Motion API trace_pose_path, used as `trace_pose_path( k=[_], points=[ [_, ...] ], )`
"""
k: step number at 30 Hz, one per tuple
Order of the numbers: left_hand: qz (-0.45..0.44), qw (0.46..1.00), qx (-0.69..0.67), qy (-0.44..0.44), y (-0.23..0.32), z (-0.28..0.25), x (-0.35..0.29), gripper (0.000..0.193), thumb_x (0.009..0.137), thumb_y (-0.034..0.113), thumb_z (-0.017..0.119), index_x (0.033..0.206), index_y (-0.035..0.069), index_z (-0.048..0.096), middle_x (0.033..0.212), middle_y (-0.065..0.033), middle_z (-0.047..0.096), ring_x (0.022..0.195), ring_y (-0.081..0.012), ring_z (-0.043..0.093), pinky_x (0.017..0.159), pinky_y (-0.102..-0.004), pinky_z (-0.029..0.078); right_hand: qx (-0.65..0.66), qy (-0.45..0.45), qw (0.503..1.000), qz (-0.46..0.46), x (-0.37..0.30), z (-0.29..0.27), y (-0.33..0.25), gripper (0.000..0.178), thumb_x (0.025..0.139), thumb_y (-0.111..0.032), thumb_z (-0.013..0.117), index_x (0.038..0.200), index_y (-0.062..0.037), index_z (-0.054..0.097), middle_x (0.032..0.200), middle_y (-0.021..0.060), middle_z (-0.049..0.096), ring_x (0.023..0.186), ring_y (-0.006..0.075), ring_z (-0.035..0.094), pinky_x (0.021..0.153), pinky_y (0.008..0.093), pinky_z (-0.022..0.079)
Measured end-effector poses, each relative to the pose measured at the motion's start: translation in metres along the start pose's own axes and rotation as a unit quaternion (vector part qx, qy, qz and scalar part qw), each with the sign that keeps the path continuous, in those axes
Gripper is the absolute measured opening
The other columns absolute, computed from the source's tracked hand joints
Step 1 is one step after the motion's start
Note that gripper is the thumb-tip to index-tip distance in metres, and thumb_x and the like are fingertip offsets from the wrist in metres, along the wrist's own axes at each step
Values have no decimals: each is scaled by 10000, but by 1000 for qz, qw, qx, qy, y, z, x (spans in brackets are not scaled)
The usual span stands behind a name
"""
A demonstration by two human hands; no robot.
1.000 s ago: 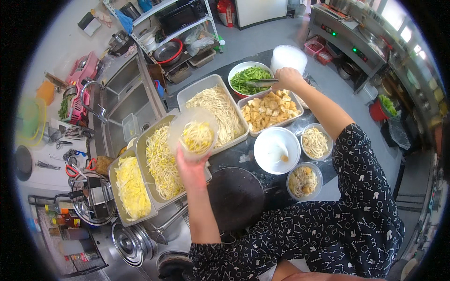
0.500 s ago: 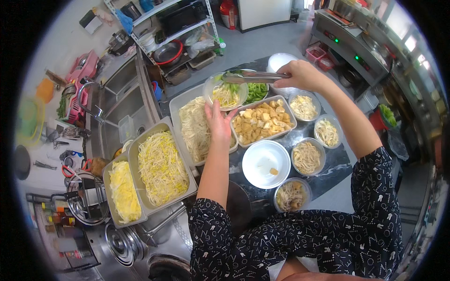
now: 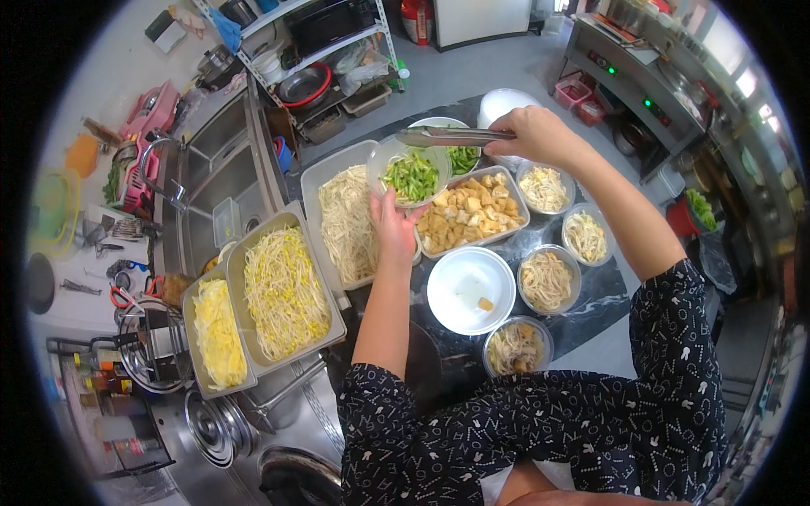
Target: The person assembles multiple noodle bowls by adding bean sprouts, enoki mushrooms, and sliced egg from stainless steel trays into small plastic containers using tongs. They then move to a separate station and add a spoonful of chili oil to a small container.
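Note:
My left hand (image 3: 394, 226) holds a clear round bowl (image 3: 375, 179), its fingers around the near side. Chopped green vegetable (image 3: 411, 177) lies on top in it and hides most of what is beneath. Just above the bowl's far rim are metal tongs (image 3: 447, 135), gripped by my right hand (image 3: 540, 139). I see no food between the tips of the tongs. Behind the bowl stands a round container, partly hidden, with more chopped green vegetable (image 3: 463, 158). Golden fried tofu cubes (image 3: 477, 211) fill a rectangular container right beside the bowl.
Pale noodle-like strands (image 3: 348, 228) fill a tray on the left. Nearer are bean sprouts (image 3: 287, 295) and yellow shreds (image 3: 221, 333) in metal pans. A white bowl (image 3: 447, 308) holds a small piece. Several filled clear bowls (image 3: 547, 280) line the dark marble table's right side.
Green pieces were dropping from the tongs onto bean sprouts in the bowl; now they cover its contents. The tongs are slightly higher. The whole view has shifted a little.

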State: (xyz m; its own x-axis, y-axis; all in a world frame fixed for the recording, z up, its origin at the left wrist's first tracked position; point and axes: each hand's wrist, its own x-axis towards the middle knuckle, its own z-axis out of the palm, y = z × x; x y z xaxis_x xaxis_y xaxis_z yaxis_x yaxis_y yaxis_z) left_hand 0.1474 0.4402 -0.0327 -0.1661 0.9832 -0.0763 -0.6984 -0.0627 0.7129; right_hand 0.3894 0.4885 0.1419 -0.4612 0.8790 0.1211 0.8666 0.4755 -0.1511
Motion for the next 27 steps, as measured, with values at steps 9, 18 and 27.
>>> trace_pose_path(
  k=[9, 18, 27],
  points=[
    [-102, 993, -48, 32, -7, -14, -17, 497, 1001, 308, 430, 1390, 10, 345, 1406, -230, 399, 1268, -381, 459, 935, -563, 516, -93, -41, 995, -25, -18, -17, -34, 555, 726, -530, 754, 1089, -113, 716, 864, 147, 709, 821, 307, 698, 756, 416, 549],
    [-80, 988, -38, 130, 32, -35, -51, 575, 960, 353, 499, 1387, 0, 348, 1353, -220, 431, 1212, -368, 503, 930, -539, 527, -142, -6, 989, 32, 4, 32, 9, 397, 741, -398, 758, 956, -71, 694, 863, 146, 704, 828, 335, 686, 754, 427, 556],
    [-60, 992, 36, 109, 63, -77, -116, 544, 952, 316, 523, 1383, 19, 371, 1361, -189, 459, 1201, -346, 516, 891, -515, 544, -173, -280, 938, -109, -149, 44, -26, 373, 646, -393, 840, 850, -106, 717, 786, 70, 695, 790, 232, 699, 684, 361, 545]
  ],
)
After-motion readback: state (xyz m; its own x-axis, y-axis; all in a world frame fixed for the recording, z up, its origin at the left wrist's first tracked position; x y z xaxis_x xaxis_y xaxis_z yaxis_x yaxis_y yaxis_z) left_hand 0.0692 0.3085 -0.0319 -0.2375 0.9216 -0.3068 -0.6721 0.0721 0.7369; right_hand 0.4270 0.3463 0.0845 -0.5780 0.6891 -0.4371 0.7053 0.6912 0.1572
